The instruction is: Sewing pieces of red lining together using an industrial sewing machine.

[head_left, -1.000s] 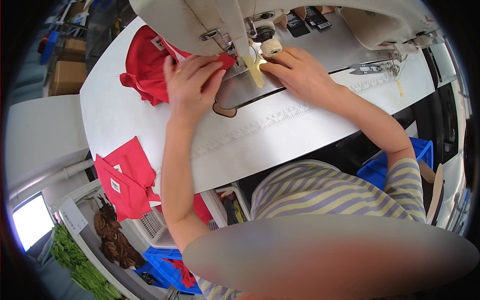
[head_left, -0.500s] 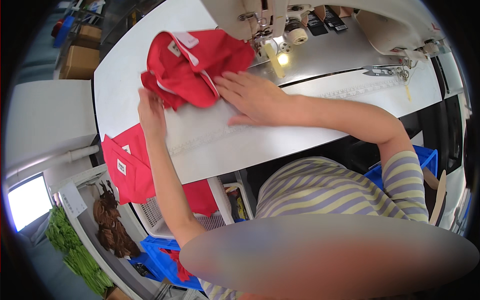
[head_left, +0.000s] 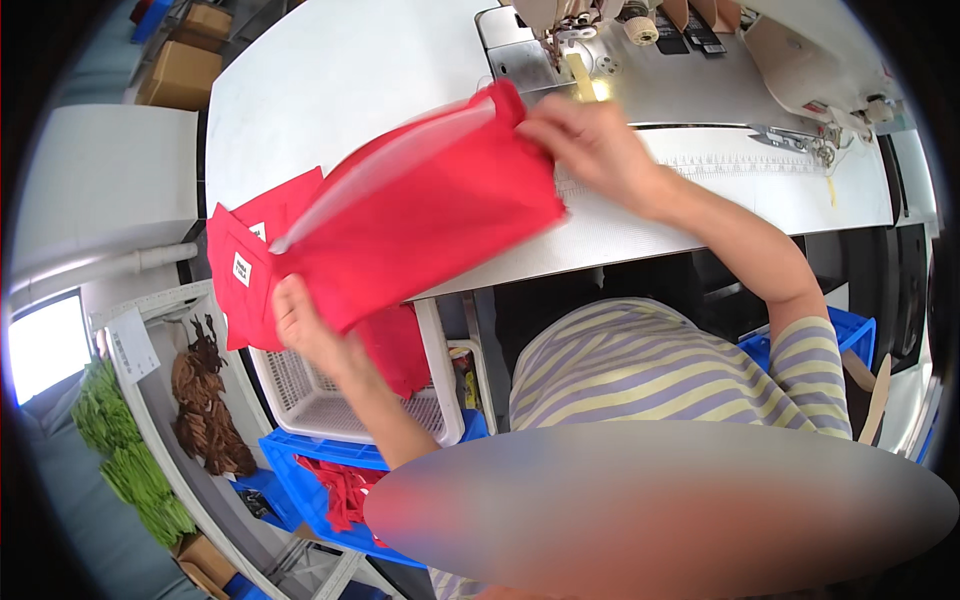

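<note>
From where I stand, the worker's two hands are well apart, with a red cloth piece [head_left: 430, 210] stretched between them above the front edge of the white sewing table [head_left: 390, 70]. The right hand [head_left: 595, 150] pinches its upper right corner between thumb and fingers. The left hand [head_left: 312, 328] touches the lower left end; it's blurred, and I can't tell whether its fingers are closed on the cloth. A pale strip runs along the piece's upper edge.

More red pieces with white labels [head_left: 238, 265] lie at the table's left end. The sewing machine [head_left: 565, 25] stands at the table's far side, a yellow strip [head_left: 578, 72] by its needle area; thread snips [head_left: 785, 138] lie toward the table's right end. Below the table's front edge sit a white plastic basket [head_left: 440, 375] and a blue crate [head_left: 290, 465], both containing red cloth.
</note>
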Demonstrator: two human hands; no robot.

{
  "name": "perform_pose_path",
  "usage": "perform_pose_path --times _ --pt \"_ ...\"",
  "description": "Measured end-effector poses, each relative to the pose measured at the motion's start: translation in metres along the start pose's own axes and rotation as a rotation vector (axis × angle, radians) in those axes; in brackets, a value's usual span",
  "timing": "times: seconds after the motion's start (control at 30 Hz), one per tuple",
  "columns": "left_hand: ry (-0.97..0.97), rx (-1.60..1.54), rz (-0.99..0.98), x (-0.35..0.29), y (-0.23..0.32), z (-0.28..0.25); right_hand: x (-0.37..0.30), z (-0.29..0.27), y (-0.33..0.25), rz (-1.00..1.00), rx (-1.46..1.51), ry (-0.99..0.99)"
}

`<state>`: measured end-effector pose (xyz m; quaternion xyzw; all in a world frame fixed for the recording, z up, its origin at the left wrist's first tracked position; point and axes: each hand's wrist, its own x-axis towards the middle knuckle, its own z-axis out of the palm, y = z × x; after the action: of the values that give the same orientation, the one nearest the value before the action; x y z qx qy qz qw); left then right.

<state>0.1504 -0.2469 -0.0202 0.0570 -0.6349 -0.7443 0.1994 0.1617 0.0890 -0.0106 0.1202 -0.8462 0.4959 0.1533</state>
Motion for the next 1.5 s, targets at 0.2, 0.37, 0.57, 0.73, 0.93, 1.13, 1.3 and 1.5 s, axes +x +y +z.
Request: perform_pose_path --times 0.2,0.37,0.57,0.73,0.93,1.13,1.3,1.5 --pt "-0.377 1.033 0.595 -0.025 0.07 0.032 -0.01 -0.022 0.007 0.445 0.401 -0.215" --pt "-0.841 1.164 0.673 -0.074 0.034 0.047 -0.009 -0.021 0.004 0.448 0.328 -0.245" --pt "0.451 1.607 0.745 -0.138 0.095 -0.207 -0.028 -0.009 -0.002 0.332 0.329 -0.261" --pt "0.157 1.723 -0.22 -0.266 0.01 -0.374 -0.036 -0.001 -0.004 0.207 0.218 -0.313" --pt "-0.164 1.45 -0.728 -0.178 0.088 -0.297 -0.033 0.004 -0.008 0.31 0.177 -0.321" --pt "-0.538 1.411 0.225 -0.05 -0.059 -0.146 0.004 0.085 -0.031 -0.165 0.136 -0.438" --pt "-0.556 1.477 0.098 -0.027 -0.163 -0.167 0.083 0.198 -0.075 -0.216 -0.145 -0.449" --pt "-0.631 1.518 0.089 -0.026 -0.154 -0.16 0.12 0.255 -0.098 -0.219 -0.132 -0.5"
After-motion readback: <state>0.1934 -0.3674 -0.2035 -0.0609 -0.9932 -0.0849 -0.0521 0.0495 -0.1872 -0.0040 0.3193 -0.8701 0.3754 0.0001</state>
